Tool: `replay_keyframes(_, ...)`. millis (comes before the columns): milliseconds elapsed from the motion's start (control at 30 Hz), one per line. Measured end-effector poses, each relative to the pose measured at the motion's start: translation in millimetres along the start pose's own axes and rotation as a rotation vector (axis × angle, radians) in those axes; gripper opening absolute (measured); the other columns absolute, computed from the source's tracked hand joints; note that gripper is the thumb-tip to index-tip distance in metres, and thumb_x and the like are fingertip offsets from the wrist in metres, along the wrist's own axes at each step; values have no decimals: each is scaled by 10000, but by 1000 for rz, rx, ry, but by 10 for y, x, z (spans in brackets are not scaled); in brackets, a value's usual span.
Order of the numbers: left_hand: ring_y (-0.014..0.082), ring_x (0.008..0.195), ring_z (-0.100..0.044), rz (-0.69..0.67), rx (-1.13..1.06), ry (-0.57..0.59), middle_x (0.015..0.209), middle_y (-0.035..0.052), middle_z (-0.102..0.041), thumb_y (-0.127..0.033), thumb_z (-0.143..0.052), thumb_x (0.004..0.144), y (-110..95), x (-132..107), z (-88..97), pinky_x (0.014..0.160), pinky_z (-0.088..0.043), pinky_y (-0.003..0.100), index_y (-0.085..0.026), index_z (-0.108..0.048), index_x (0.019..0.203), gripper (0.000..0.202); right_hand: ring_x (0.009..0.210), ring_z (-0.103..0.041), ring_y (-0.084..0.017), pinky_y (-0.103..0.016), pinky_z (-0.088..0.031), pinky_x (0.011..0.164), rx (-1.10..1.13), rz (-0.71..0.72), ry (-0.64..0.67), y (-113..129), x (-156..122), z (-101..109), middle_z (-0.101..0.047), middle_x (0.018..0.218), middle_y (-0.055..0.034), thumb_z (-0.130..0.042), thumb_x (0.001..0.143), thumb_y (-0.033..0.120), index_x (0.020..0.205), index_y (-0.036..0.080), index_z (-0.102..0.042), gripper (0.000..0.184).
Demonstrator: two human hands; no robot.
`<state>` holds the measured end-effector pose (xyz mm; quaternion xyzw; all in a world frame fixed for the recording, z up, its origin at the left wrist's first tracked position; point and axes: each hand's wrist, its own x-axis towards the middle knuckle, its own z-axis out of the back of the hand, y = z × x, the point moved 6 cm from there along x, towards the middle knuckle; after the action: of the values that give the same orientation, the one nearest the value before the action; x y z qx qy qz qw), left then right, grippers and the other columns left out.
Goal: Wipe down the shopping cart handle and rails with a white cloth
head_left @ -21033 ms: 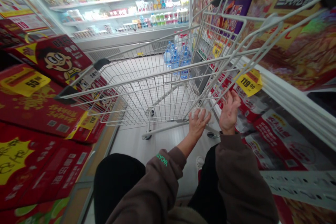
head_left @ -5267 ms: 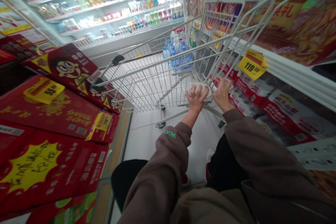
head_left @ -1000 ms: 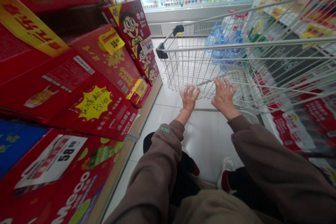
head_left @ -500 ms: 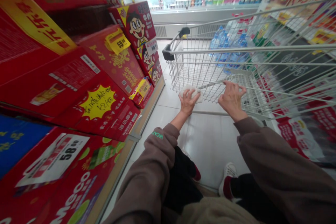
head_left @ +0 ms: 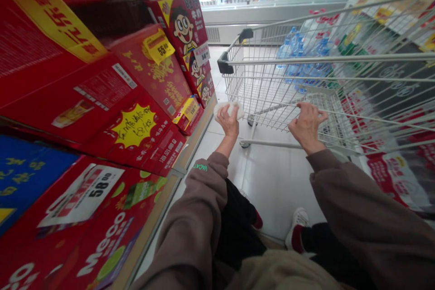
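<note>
The work in hand looks like wiping down the shopping cart (head_left: 306, 60), so the cloth should be pressed firmly against each wire and drawn along its length rather than dabbed. Around the lower front corner, near the middle of the frame, it would pay to fold the cloth over the wire so both sides get rubbed. The right hand (head_left: 307, 126), right of centre, seems best used to steady the basket; its fingers are half curled at the near side wires, and I cannot tell whether they close around one. Keeping the knuckles clear of the stacked red boxes (head_left: 102, 86), which fill the left of the frame, seems wise too.

The white cloth (head_left: 240, 112) is just left of the frame's centre, under the left hand (head_left: 228, 121), whose fingers are spread and bent over it, gripping it from above. Its edge is beside the front end of the basket; contact with the wires is unclear. It looks soft, crumpled and bunched into a pad (it may be tissue; blur hides the texture), pale off-white, with rounded edges showing past the fingers on both sides.
</note>
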<state>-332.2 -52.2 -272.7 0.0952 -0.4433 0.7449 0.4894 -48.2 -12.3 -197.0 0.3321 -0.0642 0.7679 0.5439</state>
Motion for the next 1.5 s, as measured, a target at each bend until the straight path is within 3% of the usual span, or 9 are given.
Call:
replay_keyframes(67,315,1479,-372,50,-21,-53,1476,103,-590,-43,-464,963,18,128,67,1278,-236,567,-308,-761,1245,488,1198,-531,-345,-543,-240,1049,14,-4,-10,-5,-5,-9,-645,1225,-169,-475,791,117,1270,138,-546,485)
replay_keyframes(267,286,1421,-440,-14,-1,186,1427,93,-613,37,-471,865,249,242,174,1250,-317,519,-305,-742,1220,564,1220,-529,-338,-516,-248,1042,15,57,11,-38,-39,-32,-630,1249,-166,-482,784,123,1296,139,-522,513)
replay_keyframes(467,315,1445,-432,247,18,-40,1517,151,-494,39,-484,799,492,560,341,1259,-302,515,-233,-625,1396,671,1247,-505,-348,-512,-280,1034,17,10,-23,-2,-44,-47,-617,1246,-180,-501,766,130,1269,135,-526,504)
replay_keyframes(567,314,1371,-522,336,-13,30,1410,152,-567,30,-516,791,384,452,164,1223,-349,510,-226,-611,1392,661,1238,-514,-340,-511,-304,1031,27,1,-34,25,-43,-58,-624,1238,-177,-494,765,125,1251,141,-536,487)
replay_keyframes(733,301,1344,-523,207,-22,158,1344,130,-574,76,-485,741,251,79,92,1192,-388,487,-256,-666,1317,688,1243,-507,-339,-509,-322,1031,32,12,-28,4,-56,-47,-619,1225,-179,-495,761,118,1260,146,-529,500)
replay_keyframes(933,323,1382,-472,364,-20,-19,1395,148,-534,58,-497,772,387,361,248,1223,-335,532,-256,-608,1389,701,1276,-491,-351,-528,-326,1054,19,-14,0,46,-84,-16,-611,1264,-192,-493,766,122,1270,128,-521,505)
replay_keyframes(1200,298,1343,-494,82,-13,203,1320,101,-566,118,-490,694,351,305,267,1206,-406,471,-298,-726,1218,710,1271,-521,-357,-539,-328,1060,28,7,1,47,-116,65,-635,1235,-199,-476,790,123,1274,118,-554,490)
replay_keyframes(1333,310,1348,-493,86,32,147,1320,131,-554,108,-498,703,438,500,384,1214,-396,481,-272,-701,1286,725,1392,-410,-436,-658,-230,1099,-12,-31,-96,348,-261,77,-574,1401,-246,-506,798,143,1381,146,-526,584)
replay_keyframes(1500,294,1333,-510,166,-2,129,1324,122,-570,66,-490,739,338,282,196,1205,-397,506,-257,-661,1321,688,1509,-343,-349,-565,-194,1194,66,393,145,1231,-324,-396,-460,1613,-195,-519,790,119,1418,170,-528,630)
